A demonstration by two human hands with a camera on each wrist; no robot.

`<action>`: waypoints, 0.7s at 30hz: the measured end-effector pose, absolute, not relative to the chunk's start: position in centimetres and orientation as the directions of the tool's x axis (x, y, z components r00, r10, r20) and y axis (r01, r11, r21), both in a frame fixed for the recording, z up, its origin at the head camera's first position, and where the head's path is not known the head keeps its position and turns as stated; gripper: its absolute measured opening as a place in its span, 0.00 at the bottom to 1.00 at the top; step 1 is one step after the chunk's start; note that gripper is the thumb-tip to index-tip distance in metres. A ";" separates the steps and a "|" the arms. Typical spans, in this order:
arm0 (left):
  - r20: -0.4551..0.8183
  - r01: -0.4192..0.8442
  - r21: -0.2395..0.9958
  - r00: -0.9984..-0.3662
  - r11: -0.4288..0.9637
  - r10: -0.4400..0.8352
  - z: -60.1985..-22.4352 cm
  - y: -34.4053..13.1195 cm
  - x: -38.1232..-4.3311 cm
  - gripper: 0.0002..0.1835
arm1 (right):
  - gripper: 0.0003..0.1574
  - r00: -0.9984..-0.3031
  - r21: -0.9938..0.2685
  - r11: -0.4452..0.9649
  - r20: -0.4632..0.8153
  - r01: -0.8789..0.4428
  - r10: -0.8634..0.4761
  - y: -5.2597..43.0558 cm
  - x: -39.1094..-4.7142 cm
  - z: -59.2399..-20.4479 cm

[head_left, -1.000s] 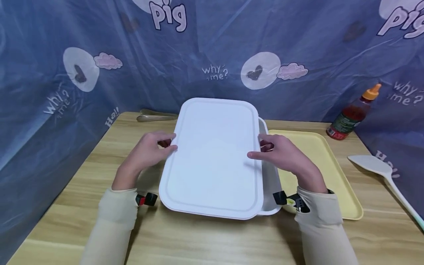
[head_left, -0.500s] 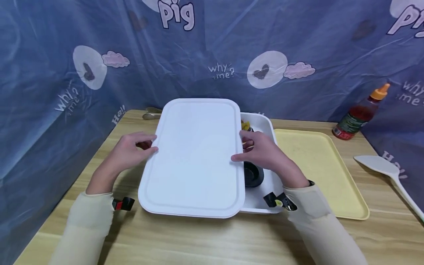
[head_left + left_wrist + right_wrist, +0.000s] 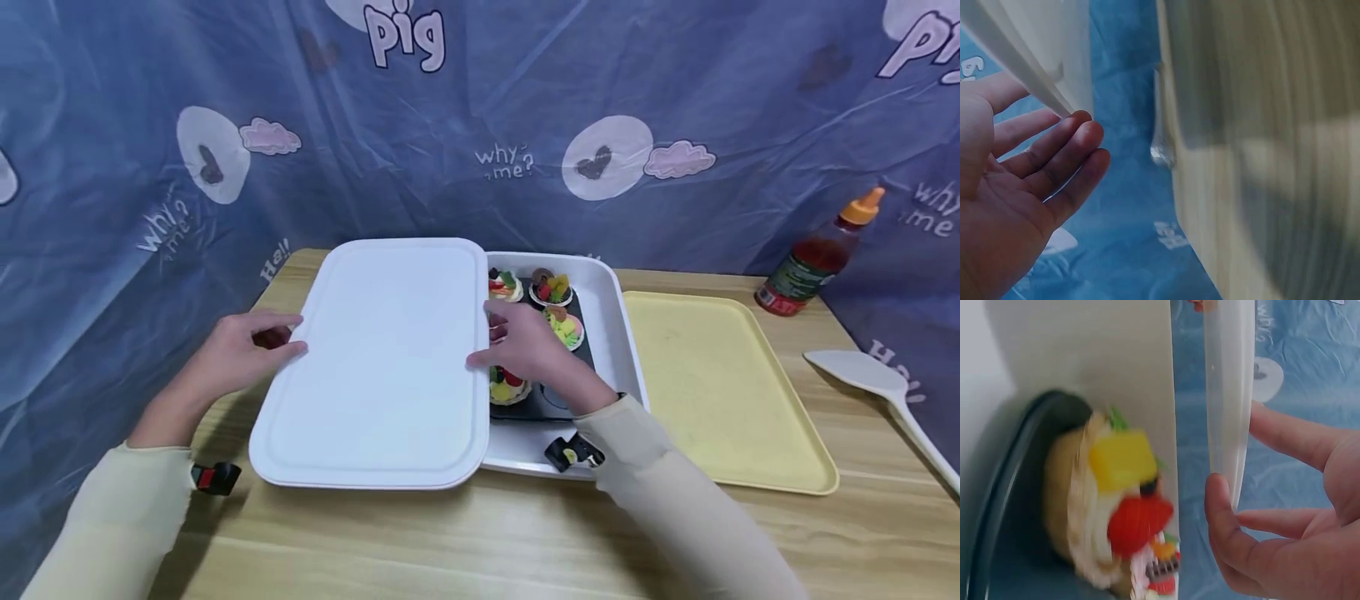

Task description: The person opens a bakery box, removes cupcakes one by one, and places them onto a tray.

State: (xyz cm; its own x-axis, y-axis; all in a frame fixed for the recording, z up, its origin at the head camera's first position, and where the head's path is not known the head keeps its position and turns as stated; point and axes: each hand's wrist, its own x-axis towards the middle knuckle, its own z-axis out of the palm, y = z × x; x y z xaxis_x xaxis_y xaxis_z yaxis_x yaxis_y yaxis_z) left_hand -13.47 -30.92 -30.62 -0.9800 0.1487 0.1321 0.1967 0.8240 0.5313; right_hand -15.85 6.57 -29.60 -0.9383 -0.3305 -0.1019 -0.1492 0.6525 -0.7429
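A white rectangular lid [image 3: 382, 358] is held up between both hands, its flat top facing the head camera. My left hand [image 3: 251, 354] pinches its left edge, and my right hand [image 3: 525, 342] grips the right edge. Beneath and to the right stands a white box [image 3: 630, 367], partly covered by the lid. Inside it, a dark muffin tin [image 3: 551, 404] carries several fruit-topped tarts, among them one tart [image 3: 552, 287] at the back and another tart [image 3: 508, 387] near the front. The right wrist view shows a tart [image 3: 1110, 494] up close, below the raised lid [image 3: 1229, 406].
A pale yellow tray [image 3: 720, 392] lies right of the box. Farther right are a sauce bottle [image 3: 810, 258] with an orange cap and a white spoon [image 3: 862, 371]. In the left wrist view, a metal cutlery handle [image 3: 1161, 147] lies at the table's edge.
Both hands have carried the lid leftward, off most of the box. The tin and tarts have come into view, while the cutlery at the back left is now hidden behind the lid in the head view.
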 end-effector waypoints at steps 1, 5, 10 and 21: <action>0.139 0.199 0.523 -0.979 0.829 0.147 -30.7 -31.3 -13.4 0.25 | 0.44 -0.938 -0.743 0.653 -0.107 -0.144 -0.329 6.1 -15.9 -29.6; 0.145 0.187 0.498 -0.981 0.847 0.131 -30.8 -32.8 -13.2 0.24 | 0.35 -0.936 -0.724 0.674 -0.119 -0.145 -0.330 4.3 -15.9 -29.6; 0.124 0.154 0.476 -0.986 0.866 0.107 -31.2 -34.2 -13.2 0.27 | 0.33 -0.938 -0.724 0.675 -0.121 -0.141 -0.326 2.5 -15.8 -29.7; 0.045 0.078 0.430 -0.997 0.900 0.065 -31.7 -36.5 -13.1 0.32 | 0.24 -0.922 -0.684 0.686 -0.049 -0.249 -0.383 -1.3 -15.0 -29.8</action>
